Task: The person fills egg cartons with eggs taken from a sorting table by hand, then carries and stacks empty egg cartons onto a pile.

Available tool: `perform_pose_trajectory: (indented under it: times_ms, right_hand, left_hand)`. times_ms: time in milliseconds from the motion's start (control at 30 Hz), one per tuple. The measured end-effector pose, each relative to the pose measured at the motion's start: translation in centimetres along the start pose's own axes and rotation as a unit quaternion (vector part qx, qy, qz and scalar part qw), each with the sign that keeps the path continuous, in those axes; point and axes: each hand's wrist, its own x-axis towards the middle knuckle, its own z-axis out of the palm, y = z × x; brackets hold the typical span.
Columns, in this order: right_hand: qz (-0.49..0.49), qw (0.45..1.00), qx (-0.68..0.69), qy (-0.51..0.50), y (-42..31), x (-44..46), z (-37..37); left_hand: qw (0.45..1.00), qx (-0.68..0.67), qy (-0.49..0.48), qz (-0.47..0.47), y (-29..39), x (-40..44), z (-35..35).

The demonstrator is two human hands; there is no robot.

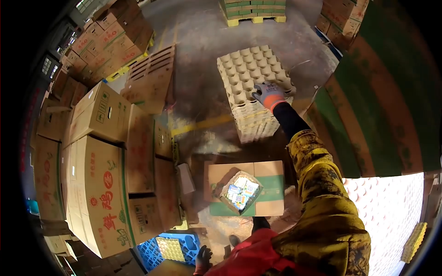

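A tall stack of cardboard egg trays (251,69) stands on the floor ahead. My right hand (267,95), in a grey glove with an orange cuff, reaches out to its right side, and the fingers are bent over the edge of the top tray. Low in the view hangs my left hand (202,258) in a dark glove, fingers slightly apart, with nothing seen in it. Between me and the stack lies a closed cardboard carton (269,184) with a green band. On the carton sits a small open box (224,192) filled with blue and white printed pieces.
Printed cartons (99,193) are piled on the left, beside a blue plastic pallet (149,253) bearing a pale egg tray (170,249). A green-striped carton wall (359,106) rises close on the right. Brightly lit egg trays (391,211) stand below it. Another loaded pallet (258,20) stands far ahead.
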Motion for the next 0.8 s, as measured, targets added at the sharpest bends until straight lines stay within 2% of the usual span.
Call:
perform_pose_trajectory:
  times_ms: [33, 133, 167, 200, 233, 300, 333, 367, 400, 433, 467, 533, 633, 667, 733, 800]
  right_hand:
    - [-0.031, 1.0, 0.003, -0.005, 1.0, 0.0, 0.4]
    - [-0.052, 0.997, -0.057, 0.015, 2.0, -0.7, 0.3]
    - [-0.018, 1.0, 0.002, -0.004, 1.8, -0.8, 0.3]
    - [0.017, 0.998, 0.061, -0.018, 1.5, -0.7, 0.1]
    - [-0.008, 0.998, -0.006, 0.055, 0.9, -1.1, 0.3]
    - [0.002, 0.974, 0.097, 0.205, -2.2, -4.7, 0.6]
    - [-0.078, 0.943, 0.184, 0.265, -3.2, -6.4, 2.4]
    - [-0.041, 0.936, 0.265, 0.229, -6.3, -11.8, 1.2]
    - [-0.209, 0.959, -0.147, 0.119, -5.5, -14.4, 6.2]
    - [-0.154, 0.984, 0.064, 0.071, -7.0, -20.0, 6.7]
    - [-0.089, 0.955, 0.278, 0.051, -8.4, -25.6, 7.3]
    - [-0.035, 0.96, 0.272, -0.054, -9.5, -36.7, 16.3]
    - [0.123, 0.909, 0.309, -0.25, -10.3, -53.9, 10.3]
    - [0.132, 0.921, 0.294, -0.219, -9.3, -59.8, 14.0]
    - [0.272, 0.893, 0.347, -0.084, -5.3, -71.1, 22.0]
    - [0.477, 0.812, 0.317, 0.114, -6.6, -82.4, 18.8]
  left_hand:
    - [0.999, -0.001, -0.029, 0.025, -2.4, 1.3, -1.0]
    - [0.982, 0.154, -0.08, 0.067, -6.5, 4.1, -3.5]
    - [0.998, 0.05, -0.041, -0.02, -6.2, 4.0, -3.4]
    - [0.998, 0.04, -0.034, -0.037, -6.0, 4.2, -3.3]
    - [0.997, 0.055, -0.043, -0.035, -5.7, 4.4, -3.0]
    - [0.993, 0.094, -0.064, -0.022, -4.2, 5.4, -2.4]
    - [0.99, 0.116, -0.077, -0.012, -3.2, 6.2, -2.3]
    - [0.986, 0.139, -0.09, 0.0, -1.9, 7.3, -2.0]
    - [0.981, 0.164, -0.104, 0.014, -0.5, 8.5, -1.8]
    - [0.973, 0.194, -0.122, 0.033, 1.2, 9.7, -1.3]
    - [0.964, 0.222, -0.14, 0.048, 2.9, 11.0, -0.1]
    - [0.939, 0.282, -0.178, 0.085, 5.9, 13.3, 2.7]
    - [0.887, 0.368, -0.241, 0.144, 9.3, 14.9, 7.3]
    - [0.864, 0.397, -0.262, 0.164, 9.9, 15.1, 9.0]
    - [0.811, 0.457, -0.306, 0.199, 10.0, 15.5, 12.7]
    - [0.755, 0.514, -0.34, 0.225, 9.9, 14.9, 16.4]
